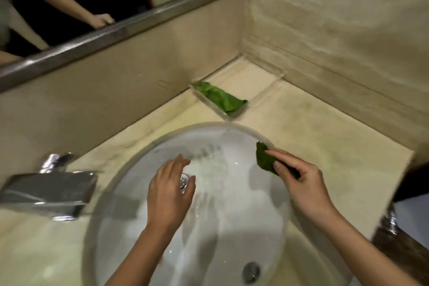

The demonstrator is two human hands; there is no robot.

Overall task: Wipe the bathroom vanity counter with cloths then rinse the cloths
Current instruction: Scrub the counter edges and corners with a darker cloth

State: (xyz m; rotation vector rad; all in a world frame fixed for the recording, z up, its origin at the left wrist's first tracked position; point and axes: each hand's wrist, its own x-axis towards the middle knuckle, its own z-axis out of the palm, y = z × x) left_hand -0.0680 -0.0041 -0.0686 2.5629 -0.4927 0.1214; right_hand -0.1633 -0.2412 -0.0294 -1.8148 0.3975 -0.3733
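My right hand (299, 183) grips a dark green wet cloth (264, 157) over the right rim of the round white sink (139, 153). My left hand (170, 189) hovers over the middle of the basin with relaxed fingers and holds nothing; the drain (184, 180) shows just beside its fingers. A second, lighter green cloth (219, 97) lies crumpled in a clear tray (260, 90) in the back corner of the beige counter (313, 137).
A chrome faucet (50, 189) juts over the counter at the left. A framed mirror (116, 32) runs along the back wall. The overflow hole (250, 271) sits at the near side of the basin. The counter's right edge drops off near a dark floor.
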